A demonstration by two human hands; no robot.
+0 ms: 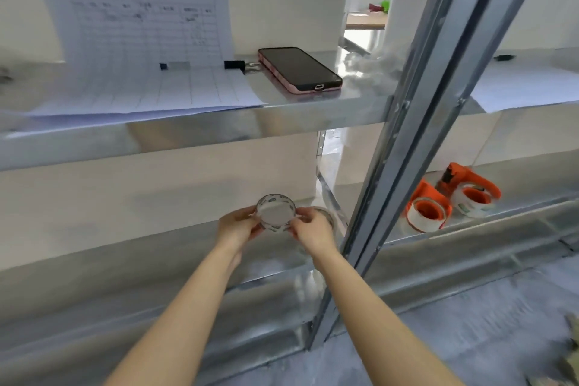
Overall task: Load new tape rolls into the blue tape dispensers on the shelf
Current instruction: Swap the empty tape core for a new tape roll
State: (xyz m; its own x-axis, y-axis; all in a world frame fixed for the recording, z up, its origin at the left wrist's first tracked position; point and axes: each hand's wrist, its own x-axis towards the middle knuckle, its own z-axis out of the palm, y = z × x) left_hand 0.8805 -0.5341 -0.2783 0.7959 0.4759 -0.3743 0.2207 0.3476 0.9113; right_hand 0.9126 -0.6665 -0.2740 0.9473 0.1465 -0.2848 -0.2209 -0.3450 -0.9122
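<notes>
A clear tape roll (275, 213) with printed lettering on its core is held up over the lower metal shelf (175, 260). My left hand (236, 227) grips its left side and my right hand (310, 230) pinches its right edge. Another roll (329, 216) lies on the shelf just behind my right hand, mostly hidden. Two orange tape dispensers (427, 210) (473, 189) with rolls in them stand on the lower shelf to the right of the upright. No blue dispenser is in view.
A slanted metal upright (419, 122) divides the shelving. On the upper shelf (282, 106) lie a printed table sheet (141, 50), binder clips (233, 64) and a black phone (299, 69) in a pink case. More paper (517, 84) lies at the upper right.
</notes>
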